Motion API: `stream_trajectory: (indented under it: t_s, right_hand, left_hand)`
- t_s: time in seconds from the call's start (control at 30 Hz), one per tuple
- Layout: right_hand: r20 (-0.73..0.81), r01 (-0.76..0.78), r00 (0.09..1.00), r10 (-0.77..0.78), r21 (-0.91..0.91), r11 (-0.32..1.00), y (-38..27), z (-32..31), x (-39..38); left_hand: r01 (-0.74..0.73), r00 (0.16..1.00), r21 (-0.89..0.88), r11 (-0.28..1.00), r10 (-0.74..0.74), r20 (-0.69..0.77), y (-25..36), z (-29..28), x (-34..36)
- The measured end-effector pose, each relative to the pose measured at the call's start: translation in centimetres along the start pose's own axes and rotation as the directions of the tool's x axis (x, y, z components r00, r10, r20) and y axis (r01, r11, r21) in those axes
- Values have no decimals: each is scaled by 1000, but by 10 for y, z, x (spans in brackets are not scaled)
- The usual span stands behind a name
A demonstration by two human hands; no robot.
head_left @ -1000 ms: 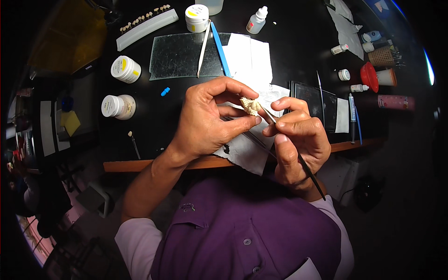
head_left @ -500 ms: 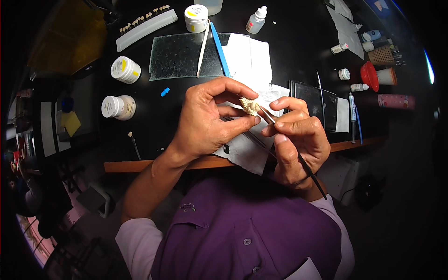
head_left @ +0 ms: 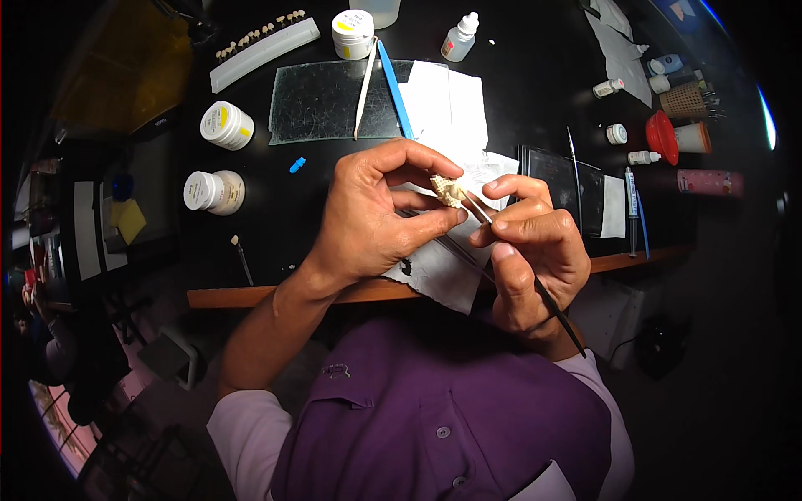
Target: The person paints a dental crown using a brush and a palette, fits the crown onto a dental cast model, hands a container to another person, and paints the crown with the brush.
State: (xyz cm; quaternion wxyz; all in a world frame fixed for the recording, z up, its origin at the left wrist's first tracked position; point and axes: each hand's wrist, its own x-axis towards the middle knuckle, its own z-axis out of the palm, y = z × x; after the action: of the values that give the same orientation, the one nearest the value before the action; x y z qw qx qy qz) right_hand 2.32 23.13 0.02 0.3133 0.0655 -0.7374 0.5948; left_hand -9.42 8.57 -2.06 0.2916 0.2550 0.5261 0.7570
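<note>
Left hand (head_left: 363, 209) arched, fingers (head_left: 411, 151) clamped on cream piece (head_left: 449, 192); right hand (head_left: 543, 250) slanted inward, fingers gripping dark-handled tool (head_left: 558, 312), tip near piece.

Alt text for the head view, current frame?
A person's left hand pinches a small cream piece while the right hand holds a thin tool with its tip at the piece. Around them on a black table are lidded jars, a glass plate, white paper and a dropper bottle.
</note>
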Motion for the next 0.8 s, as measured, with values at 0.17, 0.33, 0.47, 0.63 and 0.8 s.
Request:
stream_trajectory:
  t_s: [0.17, 0.33, 0.47, 0.63, 0.8]
  right_hand:
    - [15, 22, 1000, -23, 18, 1000, 1, -1, 1]
    - [-7, -25, 1000, 25, 15, 1000, -2, 0, -1]
    - [33, 34, 999, -34, 15, 999, 1, -2, 0]
    - [-19, -59, 998, 63, 136, 989, 0, 0, -4]
    - [-16, -102, 994, 106, 181, 978, -5, -2, -3]
  left_hand:
    - [9, 1000, 4, 1000, -9, -1, 2, 0, 0]
    - [7, 1000, 13, 1000, -7, 7, 3, 0, 0]
    - [10, 1000, 10, 1000, -10, 7, 3, 0, 0]
    - [17, 1000, 7, 1000, -17, 1, 2, 0, -1]
    - [25, 1000, -28, 999, -25, 7, 2, 2, 0]
